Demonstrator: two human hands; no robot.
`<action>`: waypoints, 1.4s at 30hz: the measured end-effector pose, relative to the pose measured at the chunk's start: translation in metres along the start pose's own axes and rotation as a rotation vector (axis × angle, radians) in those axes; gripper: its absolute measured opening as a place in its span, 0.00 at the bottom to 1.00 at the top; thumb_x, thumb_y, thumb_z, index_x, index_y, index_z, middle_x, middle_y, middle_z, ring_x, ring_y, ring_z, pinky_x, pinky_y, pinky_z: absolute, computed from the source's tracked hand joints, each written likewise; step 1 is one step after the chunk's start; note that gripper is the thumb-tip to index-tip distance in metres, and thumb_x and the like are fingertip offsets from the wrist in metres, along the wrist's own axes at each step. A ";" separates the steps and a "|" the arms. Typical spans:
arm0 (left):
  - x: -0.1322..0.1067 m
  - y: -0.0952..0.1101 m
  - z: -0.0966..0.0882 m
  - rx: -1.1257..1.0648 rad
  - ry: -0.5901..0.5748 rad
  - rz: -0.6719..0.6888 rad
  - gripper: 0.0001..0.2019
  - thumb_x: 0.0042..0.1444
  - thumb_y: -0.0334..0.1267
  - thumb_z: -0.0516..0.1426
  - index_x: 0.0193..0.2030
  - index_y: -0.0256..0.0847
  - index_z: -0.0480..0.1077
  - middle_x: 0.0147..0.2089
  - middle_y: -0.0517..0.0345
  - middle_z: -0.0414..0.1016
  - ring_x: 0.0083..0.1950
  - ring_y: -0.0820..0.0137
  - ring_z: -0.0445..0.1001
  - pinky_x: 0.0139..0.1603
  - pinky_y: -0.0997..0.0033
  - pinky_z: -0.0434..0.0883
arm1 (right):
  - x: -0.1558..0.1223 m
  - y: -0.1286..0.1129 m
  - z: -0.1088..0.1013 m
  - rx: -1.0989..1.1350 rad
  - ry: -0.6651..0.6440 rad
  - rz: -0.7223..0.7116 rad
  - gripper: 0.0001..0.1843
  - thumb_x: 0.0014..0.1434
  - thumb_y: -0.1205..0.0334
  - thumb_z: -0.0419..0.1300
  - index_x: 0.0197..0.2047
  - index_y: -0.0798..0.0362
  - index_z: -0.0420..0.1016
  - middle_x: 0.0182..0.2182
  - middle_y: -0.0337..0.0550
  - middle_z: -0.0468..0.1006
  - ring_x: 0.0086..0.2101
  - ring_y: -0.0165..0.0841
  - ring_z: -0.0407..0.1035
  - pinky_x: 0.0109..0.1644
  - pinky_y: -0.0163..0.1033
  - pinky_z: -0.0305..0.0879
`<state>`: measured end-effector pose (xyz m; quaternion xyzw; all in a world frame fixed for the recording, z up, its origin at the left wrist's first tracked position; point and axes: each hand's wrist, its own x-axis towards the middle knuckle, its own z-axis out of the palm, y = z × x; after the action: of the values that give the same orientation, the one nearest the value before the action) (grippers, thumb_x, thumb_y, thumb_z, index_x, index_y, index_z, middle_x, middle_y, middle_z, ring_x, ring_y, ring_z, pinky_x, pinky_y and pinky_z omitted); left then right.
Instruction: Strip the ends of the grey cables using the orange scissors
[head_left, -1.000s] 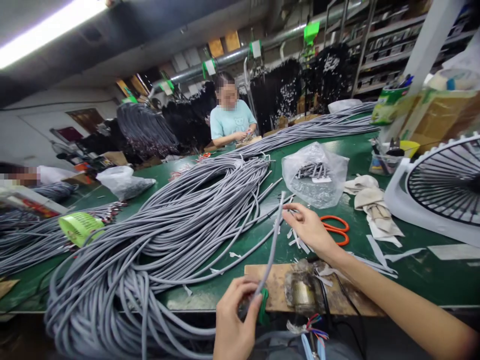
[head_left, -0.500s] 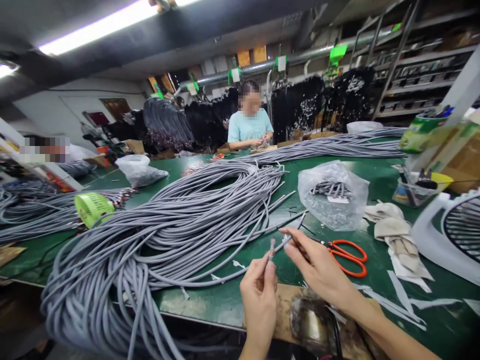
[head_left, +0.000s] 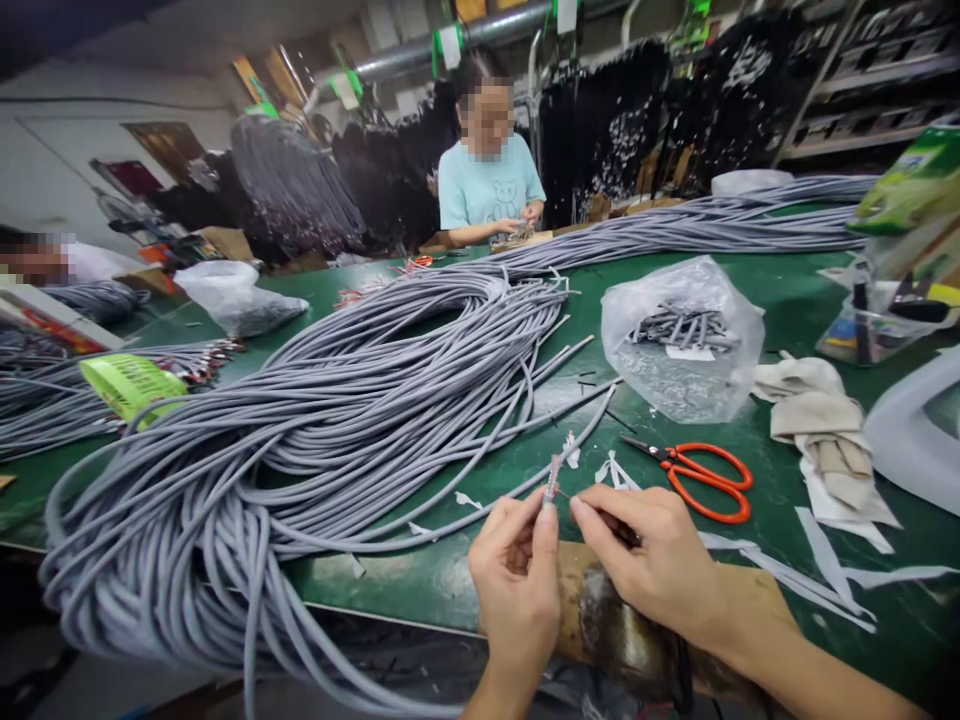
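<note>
While the left hand [head_left: 514, 590] pinches a grey cable end [head_left: 553, 480] upright in its fingertips, low in the centre of the frame, the right hand [head_left: 645, 552] presses its fingers together just beside it, their contents hidden.

Grey cable bundle [head_left: 337, 440], orange scissor handles [head_left: 720, 449], green tabletop [head_left: 420, 590], pale blue shirt [head_left: 480, 190]
</note>
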<state>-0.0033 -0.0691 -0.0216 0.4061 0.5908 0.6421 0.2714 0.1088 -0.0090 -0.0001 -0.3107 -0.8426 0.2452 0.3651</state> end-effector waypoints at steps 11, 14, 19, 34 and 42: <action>-0.008 0.003 -0.002 0.240 -0.125 0.101 0.10 0.57 0.35 0.53 0.38 0.37 0.76 0.22 0.59 0.61 0.24 0.75 0.60 0.23 0.77 0.60 | -0.001 0.001 0.003 0.040 0.041 0.032 0.13 0.60 0.63 0.49 0.25 0.55 0.67 0.16 0.34 0.63 0.16 0.23 0.55 0.22 0.30 0.51; -0.012 0.004 -0.005 0.358 -0.074 0.264 0.11 0.56 0.32 0.53 0.43 0.38 0.74 0.24 0.58 0.63 0.24 0.75 0.62 0.24 0.76 0.60 | -0.006 -0.002 0.004 -0.029 0.077 -0.097 0.12 0.59 0.68 0.49 0.25 0.54 0.67 0.16 0.35 0.65 0.18 0.24 0.59 0.25 0.31 0.54; 0.002 0.006 -0.015 0.592 -0.049 0.286 0.12 0.56 0.32 0.52 0.42 0.37 0.75 0.23 0.59 0.64 0.23 0.76 0.62 0.24 0.77 0.60 | -0.019 -0.009 0.007 0.039 -0.020 -0.559 0.18 0.59 0.69 0.45 0.20 0.51 0.64 0.13 0.34 0.64 0.16 0.24 0.57 0.24 0.32 0.54; -0.001 0.006 -0.004 0.380 0.058 0.217 0.09 0.53 0.33 0.56 0.40 0.38 0.75 0.29 0.57 0.70 0.27 0.75 0.66 0.26 0.78 0.63 | -0.002 0.004 0.000 -0.340 0.119 -0.118 0.10 0.59 0.64 0.53 0.30 0.54 0.74 0.25 0.41 0.74 0.28 0.30 0.68 0.34 0.34 0.56; -0.003 0.003 -0.004 0.353 0.094 0.231 0.10 0.52 0.31 0.57 0.41 0.38 0.75 0.29 0.57 0.69 0.27 0.76 0.66 0.25 0.79 0.63 | -0.001 0.002 -0.003 -0.315 0.106 -0.146 0.10 0.58 0.65 0.53 0.29 0.55 0.73 0.22 0.41 0.72 0.26 0.29 0.66 0.32 0.34 0.55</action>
<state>-0.0052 -0.0743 -0.0187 0.4817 0.6557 0.5739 0.0930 0.1124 -0.0073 0.0003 -0.3146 -0.8704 0.0665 0.3727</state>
